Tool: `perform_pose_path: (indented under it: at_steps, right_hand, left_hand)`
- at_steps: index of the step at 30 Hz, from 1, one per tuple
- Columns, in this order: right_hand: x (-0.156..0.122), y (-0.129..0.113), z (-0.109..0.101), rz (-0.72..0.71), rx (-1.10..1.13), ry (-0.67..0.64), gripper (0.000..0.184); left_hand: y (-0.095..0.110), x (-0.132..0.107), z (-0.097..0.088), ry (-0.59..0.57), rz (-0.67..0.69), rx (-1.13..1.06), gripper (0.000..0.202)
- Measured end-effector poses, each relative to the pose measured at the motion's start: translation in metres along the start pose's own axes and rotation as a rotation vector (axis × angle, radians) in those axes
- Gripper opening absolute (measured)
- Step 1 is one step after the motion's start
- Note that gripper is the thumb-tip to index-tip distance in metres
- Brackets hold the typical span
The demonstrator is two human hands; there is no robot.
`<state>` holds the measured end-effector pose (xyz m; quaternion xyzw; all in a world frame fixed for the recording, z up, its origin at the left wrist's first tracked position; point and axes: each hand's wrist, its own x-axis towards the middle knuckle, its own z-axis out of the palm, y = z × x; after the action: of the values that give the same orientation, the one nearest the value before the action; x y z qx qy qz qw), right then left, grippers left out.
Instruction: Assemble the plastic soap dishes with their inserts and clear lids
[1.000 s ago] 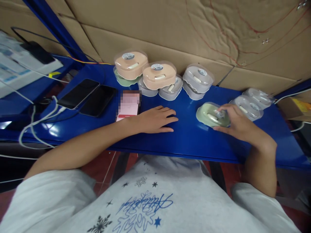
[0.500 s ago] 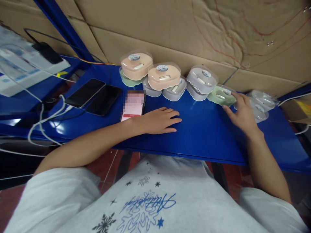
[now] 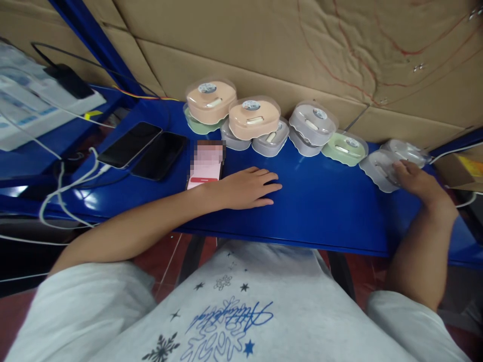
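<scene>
Right hand (image 3: pixel 415 181) is over at the far right of our blue table (image 3: pixel 320 206), fingers curled onto a clear grey case (image 3: pixel 379 168), which sits tilted just beside another one (image 3: pixel 407 150). Our left hand (image 3: pixel 247 188) rests flat, fingers together, near a phone (image 3: pixel 206 168). Green case (image 3: pixel 345 147) sits by the cardboard wall (image 3: pixel 264 45).

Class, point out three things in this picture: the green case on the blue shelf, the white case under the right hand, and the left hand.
green case (image 3: pixel 345 148), head view, middle of its clear lid
white case (image 3: pixel 379 168), head view, its left part
left hand (image 3: pixel 249 188), head view, back of the hand
</scene>
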<state>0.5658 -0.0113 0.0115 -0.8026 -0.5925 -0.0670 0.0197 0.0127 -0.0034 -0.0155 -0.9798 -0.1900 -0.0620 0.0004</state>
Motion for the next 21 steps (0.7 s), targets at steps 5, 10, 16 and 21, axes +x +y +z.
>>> perform_pose_path:
  at_steps: [5,10,16,21]
  right_hand:
    - [-0.019,-0.024,-0.013,-0.009,0.14,-0.093,0.073]
    - [-0.051,-0.067,-0.03,-0.316,0.269,-0.182,0.081]
    - [-0.085,-0.14,-0.038,-0.701,0.441,-0.201,0.088]
    - [-0.096,-0.189,-0.021,-0.961,0.622,-0.048,0.066]
  left_hand:
    - [-0.001,0.001,0.0,0.008,0.008,-0.008,0.047]
    - [-0.002,0.001,-0.001,-0.022,-0.005,0.001,0.049]
    - [-0.002,0.001,-0.004,0.023,0.016,-0.032,0.048]
    - [0.002,0.001,-0.007,0.211,0.066,-0.026,0.061]
